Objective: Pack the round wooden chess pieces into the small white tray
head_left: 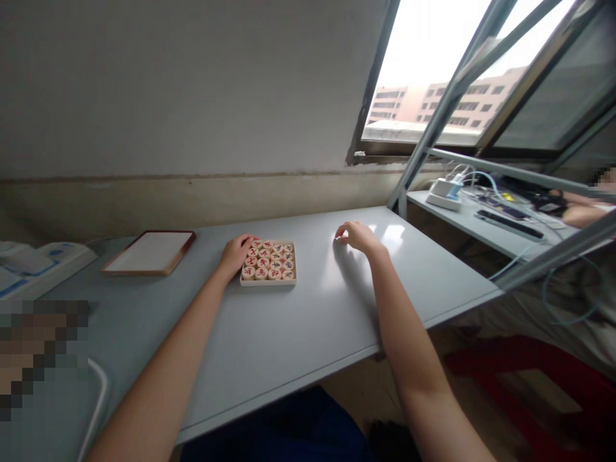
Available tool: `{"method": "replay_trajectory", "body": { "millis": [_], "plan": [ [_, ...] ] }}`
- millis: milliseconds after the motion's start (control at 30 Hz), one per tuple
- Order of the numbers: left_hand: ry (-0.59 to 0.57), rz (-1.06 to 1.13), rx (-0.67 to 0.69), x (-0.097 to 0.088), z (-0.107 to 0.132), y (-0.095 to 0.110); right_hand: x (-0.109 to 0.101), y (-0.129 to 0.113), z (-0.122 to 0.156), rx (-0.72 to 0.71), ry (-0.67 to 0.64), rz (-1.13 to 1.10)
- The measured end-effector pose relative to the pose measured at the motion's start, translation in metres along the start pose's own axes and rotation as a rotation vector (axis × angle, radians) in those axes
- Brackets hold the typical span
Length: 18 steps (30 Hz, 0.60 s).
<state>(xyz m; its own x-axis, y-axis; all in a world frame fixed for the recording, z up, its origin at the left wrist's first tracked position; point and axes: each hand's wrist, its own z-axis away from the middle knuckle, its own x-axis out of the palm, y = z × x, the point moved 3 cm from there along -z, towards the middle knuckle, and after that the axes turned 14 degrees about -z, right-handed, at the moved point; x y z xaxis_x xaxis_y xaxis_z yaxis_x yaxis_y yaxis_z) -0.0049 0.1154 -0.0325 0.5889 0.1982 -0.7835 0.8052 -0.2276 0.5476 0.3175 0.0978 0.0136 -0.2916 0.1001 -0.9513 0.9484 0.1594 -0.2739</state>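
Head view: the left hand [235, 253] touches the left rim of a box [268, 283] of game pieces [262, 262] on the desk [289, 346], its grip unclear; farther right, the right hand [356, 236] curls its fingers, perhaps pinching something, one cannot tell.

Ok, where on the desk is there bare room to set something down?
The desk is bare between the box of pieces and the right hand, in front of that box between the forearms, and from right forearm to right edge. Crowded: far left, with the white panel and white device, and the box's left side, by the left hand.
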Motion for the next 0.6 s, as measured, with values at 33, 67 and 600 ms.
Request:
{"method": "replay_trajectory", "body": {
  "millis": [33, 67, 600],
  "plan": [
    [0.002, 0.003, 0.001, 0.0, 0.0, 0.0, -0.002, 0.004, 0.001, 0.022, 0.018, 0.022],
    [0.003, 0.008, 0.004, 0.0, 0.0, 0.0, -0.004, 0.007, 0.003, 0.047, 0.038, 0.044],
    [0.005, 0.035, 0.041, 0.0, 0.0, -0.002, 0.032, -0.127, 0.017, -0.633, -0.376, -0.678]
  ]
}}
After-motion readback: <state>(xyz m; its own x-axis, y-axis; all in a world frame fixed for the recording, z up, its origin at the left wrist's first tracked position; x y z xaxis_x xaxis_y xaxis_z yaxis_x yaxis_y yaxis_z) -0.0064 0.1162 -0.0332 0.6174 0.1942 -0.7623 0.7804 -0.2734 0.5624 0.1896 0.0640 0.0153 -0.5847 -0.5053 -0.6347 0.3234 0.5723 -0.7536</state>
